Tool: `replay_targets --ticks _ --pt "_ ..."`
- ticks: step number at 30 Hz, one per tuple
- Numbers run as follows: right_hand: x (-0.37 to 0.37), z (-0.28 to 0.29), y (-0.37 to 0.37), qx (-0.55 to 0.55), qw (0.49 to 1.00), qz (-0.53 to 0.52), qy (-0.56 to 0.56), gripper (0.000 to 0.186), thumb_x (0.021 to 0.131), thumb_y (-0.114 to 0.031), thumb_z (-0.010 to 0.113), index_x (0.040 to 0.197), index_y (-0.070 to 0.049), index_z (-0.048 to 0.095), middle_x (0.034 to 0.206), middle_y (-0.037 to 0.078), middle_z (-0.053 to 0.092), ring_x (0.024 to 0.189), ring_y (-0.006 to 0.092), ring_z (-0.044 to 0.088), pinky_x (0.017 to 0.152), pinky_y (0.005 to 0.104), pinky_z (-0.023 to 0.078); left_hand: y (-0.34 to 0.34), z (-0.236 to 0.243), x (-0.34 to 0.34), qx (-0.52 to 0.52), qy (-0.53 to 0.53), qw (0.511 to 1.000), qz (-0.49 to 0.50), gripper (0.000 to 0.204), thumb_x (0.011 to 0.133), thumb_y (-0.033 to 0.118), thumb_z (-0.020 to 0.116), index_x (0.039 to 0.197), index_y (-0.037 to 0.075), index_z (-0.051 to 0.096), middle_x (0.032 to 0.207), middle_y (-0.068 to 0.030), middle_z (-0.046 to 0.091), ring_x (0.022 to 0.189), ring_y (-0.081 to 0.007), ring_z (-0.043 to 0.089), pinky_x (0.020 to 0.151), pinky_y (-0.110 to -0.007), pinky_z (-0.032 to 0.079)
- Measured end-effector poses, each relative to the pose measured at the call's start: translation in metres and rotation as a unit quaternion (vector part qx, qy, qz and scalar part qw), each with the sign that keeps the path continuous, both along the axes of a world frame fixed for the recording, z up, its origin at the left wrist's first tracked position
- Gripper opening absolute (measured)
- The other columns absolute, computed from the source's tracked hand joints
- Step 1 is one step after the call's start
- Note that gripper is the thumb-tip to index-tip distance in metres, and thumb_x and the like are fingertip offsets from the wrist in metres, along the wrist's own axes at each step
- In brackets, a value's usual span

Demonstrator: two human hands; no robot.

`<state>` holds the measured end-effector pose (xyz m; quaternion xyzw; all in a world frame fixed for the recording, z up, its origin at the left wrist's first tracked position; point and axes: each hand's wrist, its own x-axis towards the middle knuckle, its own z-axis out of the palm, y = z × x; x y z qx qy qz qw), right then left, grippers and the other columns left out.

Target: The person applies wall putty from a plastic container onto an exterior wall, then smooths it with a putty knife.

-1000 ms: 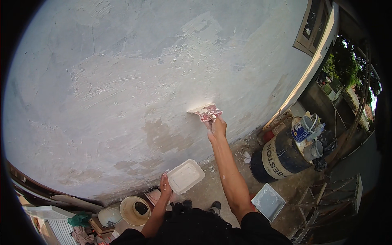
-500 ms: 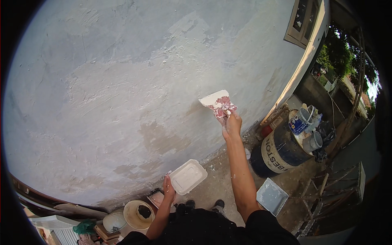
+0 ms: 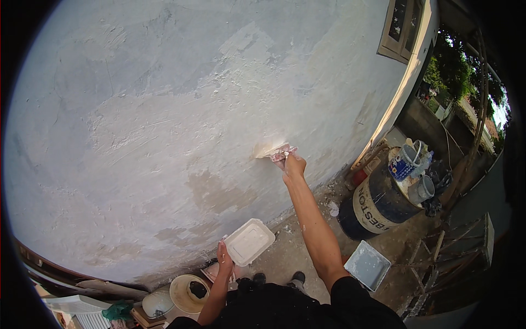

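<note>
the right hand [image 3: 295, 165] grips a white-smeared scraper [image 3: 281, 153] against the wall [image 3: 164, 137]. the left hand [image 3: 223, 256] grasps a pale tray [image 3: 250, 242] just to its right.

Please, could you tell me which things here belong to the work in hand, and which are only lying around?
In use:
- smeared scraper, in the right hand
- patchy wall, at the scraper's blade
- white tray, in the left hand

Apparently just lying about:
- grey tray
- banded drum
- blue bucket, on the drum
- cream bucket
</note>
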<state>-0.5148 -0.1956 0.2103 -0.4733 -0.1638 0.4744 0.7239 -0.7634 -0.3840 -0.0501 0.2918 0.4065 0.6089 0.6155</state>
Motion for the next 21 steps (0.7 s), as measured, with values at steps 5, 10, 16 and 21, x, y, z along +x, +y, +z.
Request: replay_targets --ticks 5,10,16,21 --pt "-0.004 0.024 0.016 0.009 0.998 -0.034 0.044 0.02 0.089 0.001 0.048 0.106 0.009 0.056 0.1 0.013 0.061 0.085 0.0199 0.065 0.072 0.0323 0.06 0.001 -0.014 -0.011 -0.001 -0.019 1.0 -0.006 0.045 0.102 0.035 0.035 0.13 0.0 0.043 0.12 -0.0114 0.055 0.112 -0.0196 0.054 0.097 -0.032 0.043" --pt "-0.002 0.053 0.014 0.035 0.998 -0.037 0.039 0.021 0.089 0.002 0.045 0.105 0.014 0.053 0.103 0.017 0.059 0.087 0.0233 0.064 0.076 0.0325 0.06 0.0 0.002 -0.015 0.0 -0.006 1.0 0.011 0.045 0.102 0.034 0.034 0.128 -0.001 0.044 0.121 -0.0125 0.055 0.111 -0.0198 0.055 0.097 -0.032 0.043" --pt "0.022 0.044 -0.027 0.071 0.997 -0.003 -0.005 0.022 0.089 0.002 0.046 0.108 0.01 0.056 0.101 0.014 0.062 0.086 0.0206 0.066 0.072 0.0311 0.061 -0.002 0.007 -0.012 -0.002 -0.049 0.999 0.019 0.043 0.103 0.034 0.033 0.127 0.0 0.043 0.118 -0.0122 0.056 0.11 -0.0206 0.055 0.096 -0.033 0.043" --pt "0.031 0.002 -0.043 0.018 0.998 0.003 -0.061 0.024 0.09 -0.002 0.049 0.111 0.004 0.059 0.097 0.01 0.065 0.081 0.0162 0.067 0.067 0.0284 0.06 -0.001 -0.008 -0.006 -0.019 -0.016 1.0 0.018 0.051 0.102 0.04 0.031 0.131 0.0 0.041 0.12 -0.0146 0.056 0.11 -0.0252 0.057 0.095 -0.036 0.046"
